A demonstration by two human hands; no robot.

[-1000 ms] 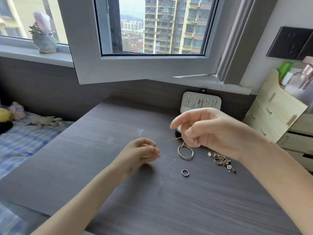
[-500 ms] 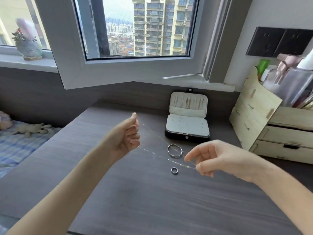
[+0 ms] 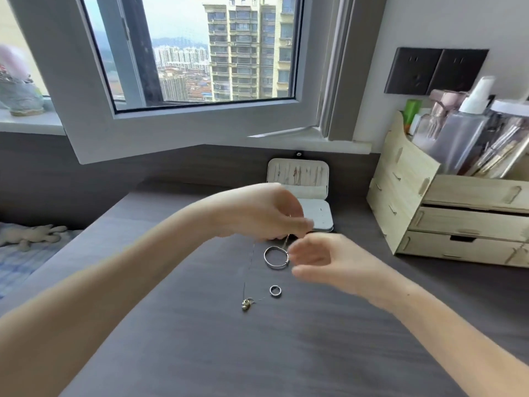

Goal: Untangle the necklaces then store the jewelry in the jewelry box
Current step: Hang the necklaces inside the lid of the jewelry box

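Necklace (image 3: 246, 303) pinched in my left hand (image 3: 263, 216), trailing lower-left to table (image 3: 200, 339) | right hand (image 3: 329, 262) loose, empty | jewelry box (image 3: 297, 179) just upper-right of it.

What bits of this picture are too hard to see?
- Jewelry box: head view, the left hand covers its near left corner.
- Right hand: head view, blurred; I cannot tell whether its fingers pinch the necklace.
- Necklace: head view, too thin to follow up near the hands.
- Wooden organizer: head view, cut off by the right edge.

Shiny metal bangle (image 3: 276, 257); matt woodgrain desk (image 3: 200, 339); pale wooden organiser (image 3: 446, 213).
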